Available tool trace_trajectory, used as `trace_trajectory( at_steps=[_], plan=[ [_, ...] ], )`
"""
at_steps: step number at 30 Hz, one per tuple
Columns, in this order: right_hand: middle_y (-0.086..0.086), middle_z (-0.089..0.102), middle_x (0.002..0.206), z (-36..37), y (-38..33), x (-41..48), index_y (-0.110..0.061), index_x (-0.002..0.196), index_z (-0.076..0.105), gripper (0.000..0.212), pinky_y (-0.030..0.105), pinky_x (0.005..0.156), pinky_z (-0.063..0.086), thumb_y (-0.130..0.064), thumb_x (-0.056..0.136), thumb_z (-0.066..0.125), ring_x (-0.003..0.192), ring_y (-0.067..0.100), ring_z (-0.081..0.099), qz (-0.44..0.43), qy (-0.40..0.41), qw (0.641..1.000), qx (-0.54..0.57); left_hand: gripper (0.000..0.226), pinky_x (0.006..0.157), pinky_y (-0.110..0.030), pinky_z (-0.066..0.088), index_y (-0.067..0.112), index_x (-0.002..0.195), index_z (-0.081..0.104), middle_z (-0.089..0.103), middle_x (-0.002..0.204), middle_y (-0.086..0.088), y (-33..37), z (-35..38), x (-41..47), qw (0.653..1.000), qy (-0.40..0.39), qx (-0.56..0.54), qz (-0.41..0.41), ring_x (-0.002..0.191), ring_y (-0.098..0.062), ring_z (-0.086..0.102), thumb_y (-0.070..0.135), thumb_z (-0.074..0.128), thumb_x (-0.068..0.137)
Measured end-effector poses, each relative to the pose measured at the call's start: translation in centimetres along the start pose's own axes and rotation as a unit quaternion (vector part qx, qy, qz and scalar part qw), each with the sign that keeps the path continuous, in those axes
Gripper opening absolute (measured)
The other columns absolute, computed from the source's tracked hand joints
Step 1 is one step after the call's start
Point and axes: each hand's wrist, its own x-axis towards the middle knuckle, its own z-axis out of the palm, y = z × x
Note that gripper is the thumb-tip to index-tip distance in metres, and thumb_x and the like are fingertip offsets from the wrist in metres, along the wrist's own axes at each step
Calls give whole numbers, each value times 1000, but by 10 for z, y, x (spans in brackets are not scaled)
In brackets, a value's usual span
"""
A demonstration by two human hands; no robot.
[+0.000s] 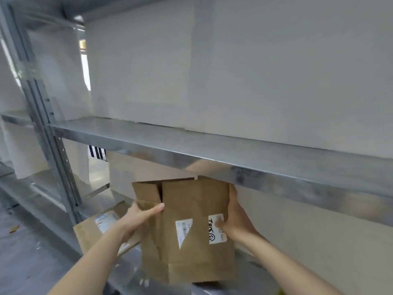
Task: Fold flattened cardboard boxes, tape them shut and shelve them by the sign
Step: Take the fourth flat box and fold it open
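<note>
Head view: under the metal shelf, our left fingers pinch a flap of the cardboard box, our right fingers curl round its edge.

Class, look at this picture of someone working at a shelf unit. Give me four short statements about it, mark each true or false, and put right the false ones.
1. The left hand and the right hand both grip the cardboard box. True.
2. The cardboard box rests on the upper shelf. False: it is held below that shelf's front edge.
3. The cardboard box bears white labels. True.
4. Another box lies to the right of the held one. False: the second box lies to its left, lower down.
</note>
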Motion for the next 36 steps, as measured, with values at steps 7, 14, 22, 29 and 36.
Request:
trace_trajectory(
  at_steps=[7,14,22,29,36],
  plan=[
    [-24,46,130,-30,5,-49,-63,138,-3,115,25,97,49,-48,62,82,110,-1,56,19,93,992,87,115,92,-73,37,57,143,7,44,141,11,20,73,-30,971,-186,-129,80,126,-21,43,61,81,55],
    [-19,42,131,-36,18,-103,-65,131,-13,110,16,96,43,-35,76,77,115,-3,52,14,148,984,102,127,89,-37,54,46,147,19,43,145,7,12,100,-51,964,-197,-52,171,123,-16,51,72,82,40],
    [-10,63,109,-54,18,-118,-49,117,16,47,34,91,51,-50,90,55,103,12,62,42,229,966,108,115,111,-43,35,48,148,14,31,144,16,21,108,-72,960,-156,-16,231,130,-8,33,56,85,57],
    [0,62,74,-75,12,-114,-26,105,27,35,39,70,51,-56,93,40,71,25,62,78,298,951,32,65,103,-49,38,42,138,31,43,139,5,40,120,-76,971,-96,-102,191,131,-23,40,63,51,81],
    [1,58,82,-90,5,-107,-16,93,41,30,37,72,47,-45,94,49,82,30,60,139,274,951,-37,46,89,-37,48,26,133,43,49,129,-2,54,127,-81,974,-24,-81,210,115,-21,48,22,63,92]
  ],
)
